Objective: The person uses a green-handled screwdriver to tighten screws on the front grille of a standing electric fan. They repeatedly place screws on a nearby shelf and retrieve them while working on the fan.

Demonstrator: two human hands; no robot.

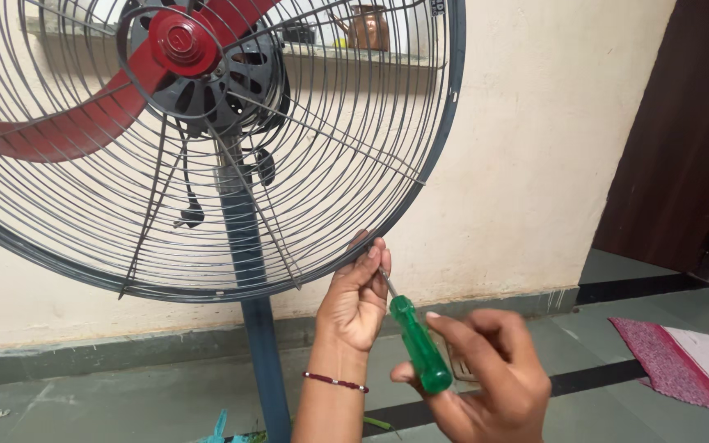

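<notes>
Nearest, right hand [486, 369] pinches the green screwdriver [418, 344] handle; left hand [356, 299], fingers pressed together, steadies its tip at the fan guard [441, 139] rim. Fastener probably still seated; guard remains closed over red blades [84, 123].

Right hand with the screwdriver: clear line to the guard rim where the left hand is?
Probably yes. The right hand holds the green screwdriver, its tip already at the guard rim beside the left hand; nothing blocks it.

A folded red-and-white cloth [691, 361] lies on the grey-green floor [125, 394].
</notes>
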